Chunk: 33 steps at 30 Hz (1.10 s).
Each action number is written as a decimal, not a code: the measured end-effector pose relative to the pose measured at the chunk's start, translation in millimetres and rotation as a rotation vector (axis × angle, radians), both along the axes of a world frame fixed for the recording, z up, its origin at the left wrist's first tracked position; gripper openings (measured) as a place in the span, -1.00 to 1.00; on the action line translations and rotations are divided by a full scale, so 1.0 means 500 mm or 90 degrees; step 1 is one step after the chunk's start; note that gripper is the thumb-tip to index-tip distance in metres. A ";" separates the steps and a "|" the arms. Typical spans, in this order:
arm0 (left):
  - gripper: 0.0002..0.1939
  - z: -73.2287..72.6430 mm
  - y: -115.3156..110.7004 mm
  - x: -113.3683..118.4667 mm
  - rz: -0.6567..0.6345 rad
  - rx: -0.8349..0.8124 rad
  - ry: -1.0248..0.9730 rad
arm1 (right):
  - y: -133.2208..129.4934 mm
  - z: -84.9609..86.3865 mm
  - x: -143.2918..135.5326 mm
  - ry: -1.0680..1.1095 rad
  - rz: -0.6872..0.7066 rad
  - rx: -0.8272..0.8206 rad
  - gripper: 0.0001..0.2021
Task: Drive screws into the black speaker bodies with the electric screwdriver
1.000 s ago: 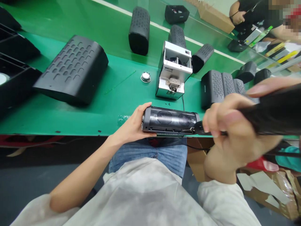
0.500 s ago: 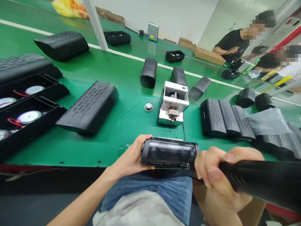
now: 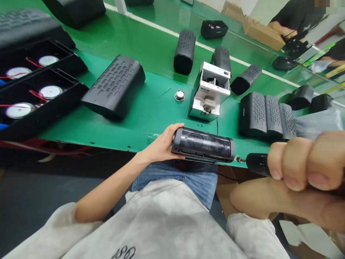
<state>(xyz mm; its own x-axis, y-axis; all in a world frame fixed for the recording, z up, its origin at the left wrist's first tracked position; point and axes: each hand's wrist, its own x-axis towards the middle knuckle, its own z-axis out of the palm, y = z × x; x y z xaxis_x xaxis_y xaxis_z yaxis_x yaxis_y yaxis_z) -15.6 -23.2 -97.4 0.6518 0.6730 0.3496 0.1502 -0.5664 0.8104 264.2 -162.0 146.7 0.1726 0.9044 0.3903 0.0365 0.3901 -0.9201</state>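
My left hand (image 3: 168, 143) grips the left end of a black speaker (image 3: 203, 143) at the table's front edge. Two round perforated grilles show on the speaker's upward face. Off to the right, my right hand (image 3: 302, 163) is wrapped around a black electric screwdriver (image 3: 257, 163). Its bit points left, with a small piece at the tip close to the speaker's right end; whether they touch I cannot tell. Beyond the speaker stands a white and silver screw feeder (image 3: 208, 95). A small round metal part (image 3: 179, 95) lies to the left of that machine.
Black speaker housings (image 3: 115, 86) lie about the green table (image 3: 159, 104). Open shells with white round drivers (image 3: 51, 91) are at the left. More housings (image 3: 253, 113) stand at the right beside a plastic bag (image 3: 319, 122). Co-workers and a cardboard box (image 3: 262, 32) are across the table.
The screwdriver has drawn away to the right of the speaker, and its bit now shows. My view has tilted down. The left hand keeps its hold on the speaker.
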 end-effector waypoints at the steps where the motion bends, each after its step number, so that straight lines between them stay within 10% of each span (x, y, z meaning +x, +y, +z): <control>1: 0.33 -0.001 -0.001 0.000 0.001 0.003 0.002 | 0.003 0.010 0.001 -0.012 0.010 0.001 -0.48; 6: 0.32 0.002 -0.004 0.005 0.004 0.007 -0.002 | 0.056 0.005 -0.055 -0.084 0.111 0.056 -0.50; 12: 0.34 0.009 -0.007 0.007 -0.007 0.016 -0.024 | 0.084 -0.055 -0.156 0.014 -0.082 0.184 -0.80; 22: 0.17 0.025 0.000 -0.014 0.020 0.012 0.053 | 0.111 -0.171 -0.135 -0.006 0.010 0.068 -0.70; 33: 0.11 0.031 0.020 -0.020 0.023 -0.046 0.118 | 0.106 -0.052 -0.125 0.063 0.123 0.169 -0.73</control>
